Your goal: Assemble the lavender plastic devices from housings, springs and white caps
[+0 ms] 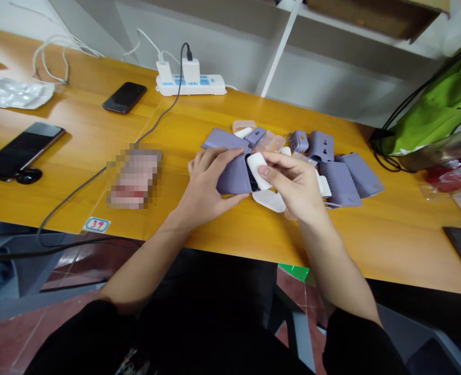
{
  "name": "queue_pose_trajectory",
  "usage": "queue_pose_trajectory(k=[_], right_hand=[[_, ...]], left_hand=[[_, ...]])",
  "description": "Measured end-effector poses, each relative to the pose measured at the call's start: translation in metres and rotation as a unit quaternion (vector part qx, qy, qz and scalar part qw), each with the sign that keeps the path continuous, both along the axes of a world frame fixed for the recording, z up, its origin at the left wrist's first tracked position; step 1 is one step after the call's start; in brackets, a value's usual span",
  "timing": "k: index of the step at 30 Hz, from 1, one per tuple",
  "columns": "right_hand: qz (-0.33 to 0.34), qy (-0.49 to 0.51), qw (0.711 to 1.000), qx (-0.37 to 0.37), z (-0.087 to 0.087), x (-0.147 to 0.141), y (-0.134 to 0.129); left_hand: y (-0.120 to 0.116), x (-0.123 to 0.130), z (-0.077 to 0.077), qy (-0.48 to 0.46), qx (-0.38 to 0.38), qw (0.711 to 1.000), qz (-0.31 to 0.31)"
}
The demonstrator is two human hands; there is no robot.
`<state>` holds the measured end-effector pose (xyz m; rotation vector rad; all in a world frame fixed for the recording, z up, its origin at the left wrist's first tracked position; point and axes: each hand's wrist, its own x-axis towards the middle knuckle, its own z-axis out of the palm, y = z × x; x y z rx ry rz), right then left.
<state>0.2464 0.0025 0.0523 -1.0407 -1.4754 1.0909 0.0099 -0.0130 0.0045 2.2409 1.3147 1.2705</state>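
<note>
- Purple casing (232, 177), one: above the table's near edge, roughly midway along it; dark open end turned toward the right hand.
- White piece (258, 169), one, rounded: at that open end, overlapping it in view; whether it sits partly inside cannot be told.
- Left hand (205, 182): grasping the casing, fingers over the top, thumb along the near side.
- Right hand (295, 182): pinching the white piece between thumb and fingers.
- Step in hand, as judged: fitting together or parting of casing and white piece; direction not determinable.
- Next move, as judged: calls for a steady left hold and the white piece kept square to the opening, without forcing.
- White perforated piece (270, 201): on the table (230, 232), just below the right hand's fingers.
- Purple perforated panels (340, 182), two, overlapping: right of the right hand.
- Small purple box (299, 140): beyond the hands, toward the far edge, among pinkish pieces (269, 141).
- White power strip (217, 90): along the far edge, two adapters plugged in.
- Black phone (125, 98): left of the strip.
- Label "39" (97, 224): at the near edge, left of the hands.
</note>
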Motion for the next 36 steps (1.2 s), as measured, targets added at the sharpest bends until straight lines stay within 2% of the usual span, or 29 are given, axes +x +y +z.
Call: queue_pose_trajectory(k=[5, 12, 36], right_hand=[[0.016, 0.005, 1.000, -0.010, 0.0010, 0.0031, 0.0003], [0.007, -0.007, 1.000, 0.012, 0.0031, -0.0019, -0.0033], [-0.009, -0.055, 0.997, 0.053, -0.0053, -0.0062, -0.0056]], left_hand=[[-0.0003, -0.0010, 0.0010, -0.003, 0.001, 1.000, -0.010], [-0.0002, -0.0001, 0.0019, -0.003, -0.014, 1.000, -0.009], [-0.0017, 0.0030, 0.0007, 0.001, -0.007, 1.000, 0.009]])
